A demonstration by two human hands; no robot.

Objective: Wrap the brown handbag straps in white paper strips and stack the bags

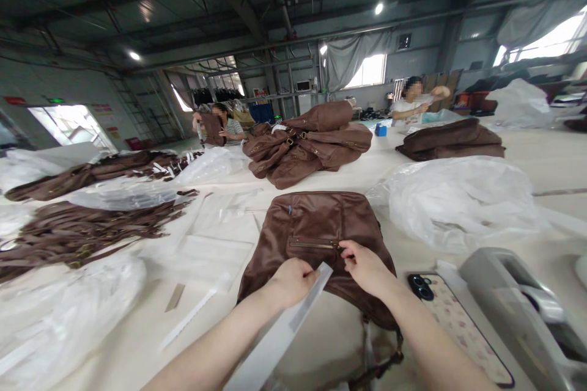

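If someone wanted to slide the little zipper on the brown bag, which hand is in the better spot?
Probably the right hand: it's at the zipper's right end, while the left hand is busy holding a white strip.

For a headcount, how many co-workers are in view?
2: a person in stripes, back left of the brown pile; a person in white, back right. Others may be hidden.

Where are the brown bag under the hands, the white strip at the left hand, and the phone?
Brown bag (316,223): head view, on its upper front panel.
White strip (276,342): head view, on its flat face, about midway along the visible length.
Phone (460,327): head view, on its patterned back.
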